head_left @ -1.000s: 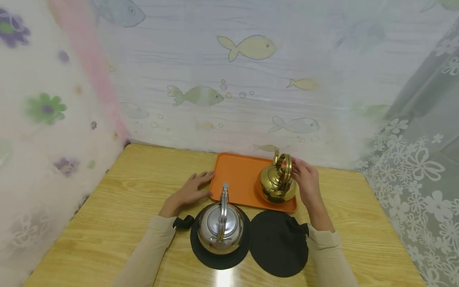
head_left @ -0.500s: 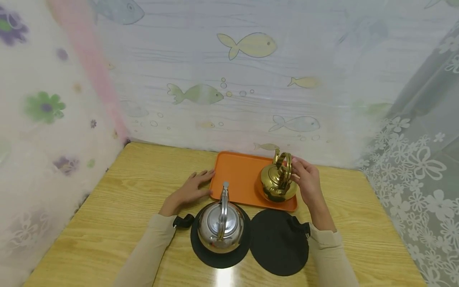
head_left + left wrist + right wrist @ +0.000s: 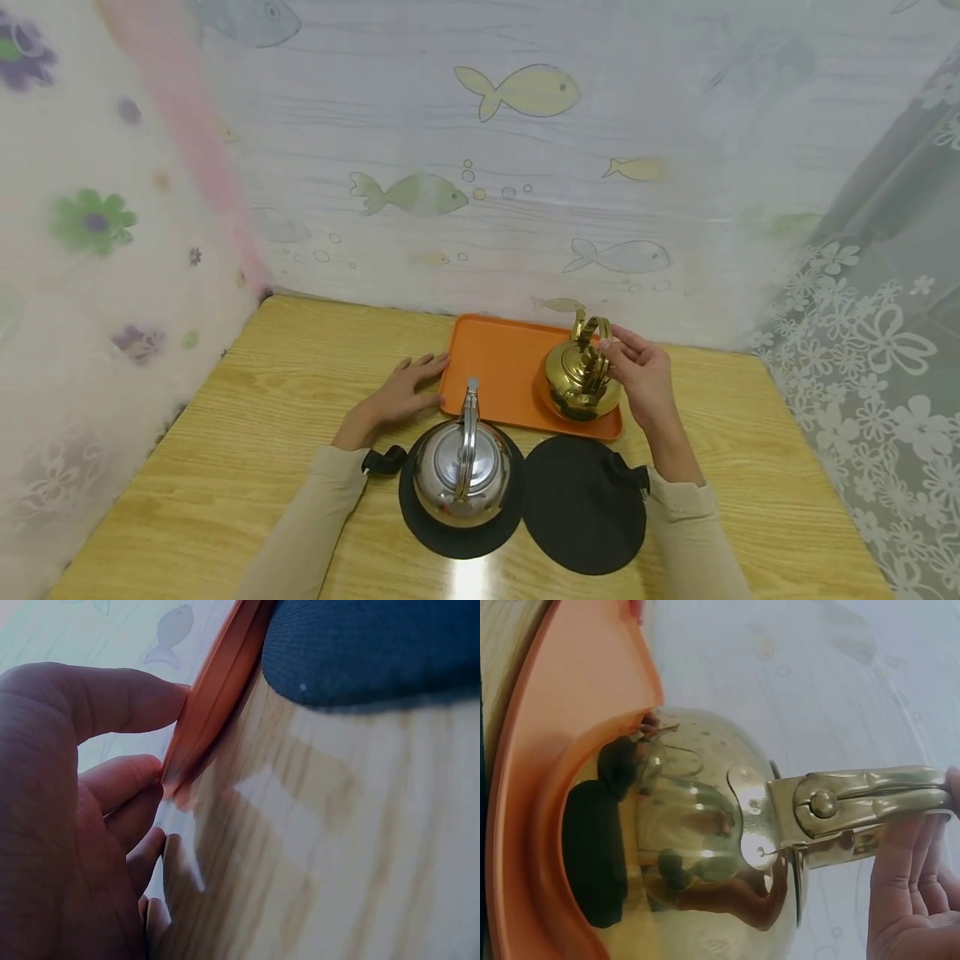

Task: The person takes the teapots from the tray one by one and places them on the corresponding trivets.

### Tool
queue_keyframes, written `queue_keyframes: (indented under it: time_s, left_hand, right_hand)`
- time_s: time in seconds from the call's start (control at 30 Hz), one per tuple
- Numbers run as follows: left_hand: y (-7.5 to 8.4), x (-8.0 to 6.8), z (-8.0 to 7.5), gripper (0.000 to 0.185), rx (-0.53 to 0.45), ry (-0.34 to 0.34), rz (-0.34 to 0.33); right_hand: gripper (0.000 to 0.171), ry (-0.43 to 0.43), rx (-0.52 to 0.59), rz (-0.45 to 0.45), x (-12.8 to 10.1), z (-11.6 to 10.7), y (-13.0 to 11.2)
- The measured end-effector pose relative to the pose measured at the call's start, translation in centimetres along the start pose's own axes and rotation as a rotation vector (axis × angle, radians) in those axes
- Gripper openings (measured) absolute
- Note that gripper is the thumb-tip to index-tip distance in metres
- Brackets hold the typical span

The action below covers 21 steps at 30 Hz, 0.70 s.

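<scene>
While gripped, upright gold kettle (image 3: 581,382) spouts away.

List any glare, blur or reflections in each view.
Head view: bright glare patch on the wooden table at the near edge. Left wrist view: wood grain blurred. Right wrist view: shiny gold kettle mirrors the orange plastic tray.

**Hidden and cut-off parts**

Right wrist view: the gold kettle (image 3: 705,847) ran off the bottom edge; the right hand (image 3: 915,892) was cut by the right edge, fingertips only at the handle. Left wrist view: the left hand (image 3: 67,825) was cropped at left and bottom, the tray (image 3: 214,690) showed as a rim only, the table (image 3: 337,847) was blurred. Head view: the silver kettle (image 3: 462,471) hid most of its mat (image 3: 459,537).
</scene>
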State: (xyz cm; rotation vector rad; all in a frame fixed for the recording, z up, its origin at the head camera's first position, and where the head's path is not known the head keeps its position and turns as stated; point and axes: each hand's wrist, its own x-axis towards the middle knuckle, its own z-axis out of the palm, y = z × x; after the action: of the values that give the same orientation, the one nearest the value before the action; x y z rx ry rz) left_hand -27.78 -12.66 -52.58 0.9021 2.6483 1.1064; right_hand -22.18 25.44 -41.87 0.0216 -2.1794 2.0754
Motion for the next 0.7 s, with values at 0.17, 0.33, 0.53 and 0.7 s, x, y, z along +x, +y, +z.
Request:
queue_keyframes:
  time_s: [0.17,0.33,0.53,0.7]
  left_hand:
    - [0.15,0.04,-0.17,0.070,-0.005,0.001,0.001]
    - [0.07,0.04,-0.20,0.069,0.002,0.007,0.006]
    - [0.02,0.12,-0.03,0.069,0.010,0.013,0.022]
    - [0.20,0.02,-0.03,0.069,0.014,0.016,0.027]
  right_hand:
    - [0.050,0.013,0.007,-0.009,0.03,0.22,0.07]
    - [0.051,0.006,-0.013,-0.008,0.05,0.29,0.12]
    - [0.052,0.009,-0.011,0.010,0.04,0.24,0.08]
    - [0.053,0.006,0.009,0.024,-0.08,0.28,0.00]
